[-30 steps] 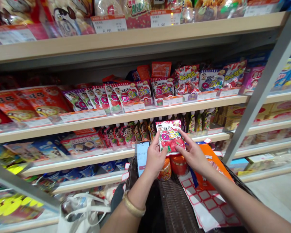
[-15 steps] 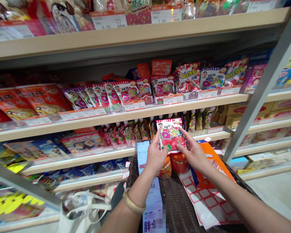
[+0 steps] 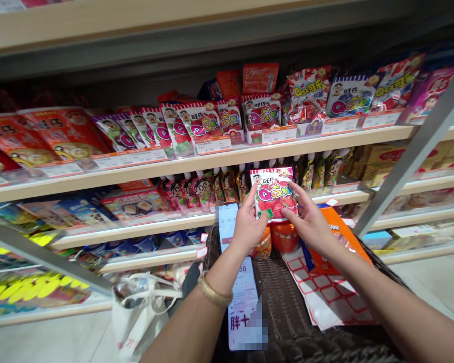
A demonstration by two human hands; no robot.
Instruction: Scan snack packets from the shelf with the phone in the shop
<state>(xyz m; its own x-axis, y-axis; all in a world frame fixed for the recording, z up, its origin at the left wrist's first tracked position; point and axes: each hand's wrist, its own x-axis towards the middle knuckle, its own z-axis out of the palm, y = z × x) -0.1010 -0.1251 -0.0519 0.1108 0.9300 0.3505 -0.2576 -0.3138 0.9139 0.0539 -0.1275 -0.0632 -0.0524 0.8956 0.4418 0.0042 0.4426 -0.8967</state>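
A strawberry gummy bag [image 3: 274,195], white, pink and red, is held upright with its front facing me. My left hand [image 3: 250,222] grips its left edge, and my right hand [image 3: 308,217] grips its right edge, thumbs on the front. Just below the bag stand a small orange-labelled jar [image 3: 264,244] and a red-lidded tub [image 3: 285,238] in a dark woven basket [image 3: 283,292]. An orange packet [image 3: 335,237] lies under my right forearm, on a white sheet with red outlines [image 3: 325,297]. Left of the jars are phones with lit screens [image 3: 244,302].
Ahead, a shelf [image 3: 196,162] holds a row of similar gummy bags [image 3: 202,121] above price tags. Pouches with spouts [image 3: 202,187] stand one shelf lower. A grey metal post [image 3: 412,156] slants at the right. A white cloth bag [image 3: 138,312] is at the lower left.
The camera view has tilted down, so the shelves appear higher. Both hands still hold the gummy bag, which sits slightly higher and further right in the picture.
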